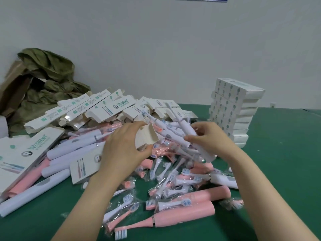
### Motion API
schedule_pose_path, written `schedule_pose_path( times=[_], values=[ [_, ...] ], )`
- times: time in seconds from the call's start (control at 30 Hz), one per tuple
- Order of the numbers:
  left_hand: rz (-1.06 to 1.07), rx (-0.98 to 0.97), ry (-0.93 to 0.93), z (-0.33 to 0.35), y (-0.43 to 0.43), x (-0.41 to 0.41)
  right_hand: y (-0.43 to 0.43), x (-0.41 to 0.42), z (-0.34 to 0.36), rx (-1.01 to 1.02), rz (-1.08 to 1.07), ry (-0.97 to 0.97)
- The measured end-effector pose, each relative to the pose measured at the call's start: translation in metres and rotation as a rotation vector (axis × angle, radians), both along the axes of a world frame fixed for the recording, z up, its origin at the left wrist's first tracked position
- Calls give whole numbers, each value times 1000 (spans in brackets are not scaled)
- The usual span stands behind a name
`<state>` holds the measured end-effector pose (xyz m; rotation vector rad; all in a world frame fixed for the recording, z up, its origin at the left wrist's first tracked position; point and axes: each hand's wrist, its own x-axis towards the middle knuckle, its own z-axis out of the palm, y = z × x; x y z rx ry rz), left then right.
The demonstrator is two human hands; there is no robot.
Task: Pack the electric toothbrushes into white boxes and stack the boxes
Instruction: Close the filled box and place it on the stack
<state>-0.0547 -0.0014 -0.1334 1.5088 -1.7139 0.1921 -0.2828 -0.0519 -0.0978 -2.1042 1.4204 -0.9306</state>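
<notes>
Left hand (121,148): fingers and thumb curled round a white box (147,136) above the middle of the heap. The box's open end, flaps spread, faces right. Its body runs down-left beneath the hand; whether the printed carton showing there is the same box cannot be told.

Right hand (208,136): thumb and fingers pinch the handle of a white toothbrush (186,131), just right of the open end. Long axis is diagonal: brush head up and away to the left, base down toward the right. A second white toothbrush lies close alongside it; whether the hand holds that too is unclear.

Desk (278,171): green covering. Loose on it are white and pink toothbrushes, one pink toothbrush (173,216) nearest with its head pointing left, and wrapped brush heads (165,180). Empty cartons (104,105) are heaped behind. A stack of closed boxes (234,110) stands at the right rear.

Room: plain pale wall (156,49); crumpled olive material (48,79) in the left rear corner.
</notes>
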Motion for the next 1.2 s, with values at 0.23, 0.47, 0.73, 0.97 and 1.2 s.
schedule_pose_path(
  times=[0.23, 0.47, 0.73, 0.97, 1.2],
  values=[
    [92, 3, -56, 1, -6, 12, 19, 37, 14, 274, 331, -567],
    [144, -49, -20, -3, -4, 18, 21, 18, 15, 429, 417, -227],
    [81, -90, -3, -8, -1, 12, 7, 1, 26, 329, 309, -47],
    [60, -196, 65, -11, 9, 10, 7, 26, 41, 355, 359, -729],
    [67, -245, 171, -9, 14, 7, 50, 103, -8, -143, 124, -766]
  ],
)
